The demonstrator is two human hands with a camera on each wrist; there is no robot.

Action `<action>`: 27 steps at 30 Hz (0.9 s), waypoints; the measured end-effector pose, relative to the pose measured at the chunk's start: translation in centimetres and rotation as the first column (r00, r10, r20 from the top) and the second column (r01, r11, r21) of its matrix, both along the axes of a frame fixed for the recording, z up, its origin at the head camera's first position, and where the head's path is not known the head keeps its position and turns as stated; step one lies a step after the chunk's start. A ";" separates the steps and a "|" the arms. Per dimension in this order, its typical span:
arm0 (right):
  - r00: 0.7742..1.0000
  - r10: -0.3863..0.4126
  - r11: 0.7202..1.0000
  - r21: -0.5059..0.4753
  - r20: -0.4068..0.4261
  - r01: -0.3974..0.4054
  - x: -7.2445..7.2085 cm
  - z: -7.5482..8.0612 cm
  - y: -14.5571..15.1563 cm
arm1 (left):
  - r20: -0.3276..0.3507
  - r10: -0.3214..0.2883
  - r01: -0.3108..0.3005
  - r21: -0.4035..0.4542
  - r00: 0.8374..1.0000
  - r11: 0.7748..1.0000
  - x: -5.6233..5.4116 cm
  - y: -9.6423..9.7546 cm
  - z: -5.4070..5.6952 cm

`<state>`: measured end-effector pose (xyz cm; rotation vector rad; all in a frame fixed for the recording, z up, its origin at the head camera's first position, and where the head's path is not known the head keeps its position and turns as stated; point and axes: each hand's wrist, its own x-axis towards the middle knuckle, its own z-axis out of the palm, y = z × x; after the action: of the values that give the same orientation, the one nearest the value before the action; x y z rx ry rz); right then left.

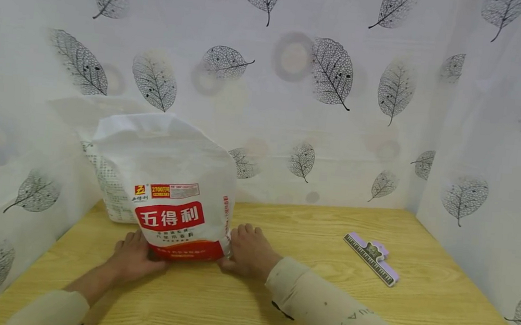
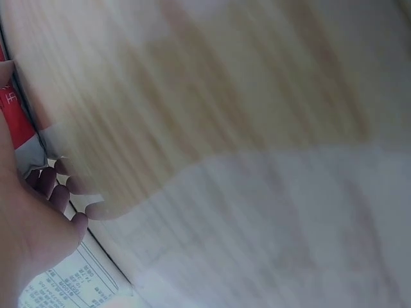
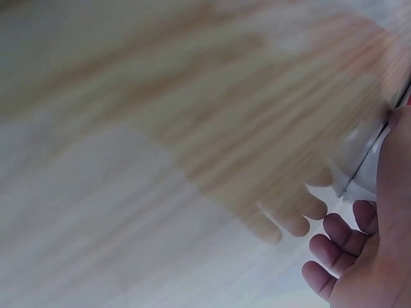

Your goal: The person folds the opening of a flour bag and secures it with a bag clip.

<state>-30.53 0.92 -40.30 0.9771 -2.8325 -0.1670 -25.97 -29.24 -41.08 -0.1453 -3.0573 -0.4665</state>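
A white flour bag point(image 1: 170, 167) with red printed labels stands upright on the wooden table, its top loose and creased. My left hand point(image 1: 132, 260) holds the bag's lower left corner, thumb along the front bottom edge. At the lower right corner my right hand point(image 1: 251, 253) grips the side, with its thumb low at the front. In the left wrist view, the fingers of the left hand point(image 2: 32, 224) bend beside the bag's red and white corner. The right wrist view has the curled fingers of the right hand point(image 3: 372, 263) next to white bag material.
Behind the flour bag on the left stands another white bag point(image 1: 109, 190) with a printed text panel. A purple clip point(image 1: 371, 258) with a piano-key pattern lies on the right of the table point(image 1: 320, 231). Leaf-patterned sheeting point(image 1: 269, 116) encloses the table at the back and sides.
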 end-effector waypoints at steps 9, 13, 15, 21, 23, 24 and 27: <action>1.000 0.001 1.000 -0.013 -0.009 -0.001 0.0 -0.1 0.5 | 0.003 -0.002 0.002 -0.016 1.000 1.000 -0.2 0.6 0.0; 1.000 -0.002 1.000 -0.012 -0.006 0.002 0.0 -0.2 0.7 | 0.001 0.000 0.000 -0.017 1.000 1.000 -0.2 0.8 0.1; 1.000 -0.003 1.000 -0.010 -0.009 0.003 0.0 -0.2 0.8 | 0.000 -0.001 0.001 -0.019 1.000 1.000 -0.3 0.9 0.0; 1.000 0.001 1.000 -0.008 -0.026 -0.001 0.0 -0.3 1.1 | -0.009 -0.011 0.011 -0.037 1.000 0.999 -0.5 1.2 0.0; 1.000 0.001 1.000 -0.009 -0.029 -0.001 -0.1 -0.3 1.2 | -0.010 -0.013 0.012 -0.037 1.000 0.999 -0.5 1.3 -0.1; 1.000 0.000 1.000 -0.013 -0.024 0.000 -0.1 -0.3 1.3 | -0.008 -0.012 0.011 -0.036 1.000 0.999 -0.6 1.3 -0.1; 1.000 -0.007 1.000 -0.024 -0.014 0.006 0.0 -0.2 1.4 | -0.001 -0.009 0.009 -0.029 1.000 1.000 -0.8 1.4 -0.3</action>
<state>-30.54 2.35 -40.52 0.9583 -2.8185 -0.1405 -26.74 -27.82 -41.36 -0.1598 -3.0645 -0.4224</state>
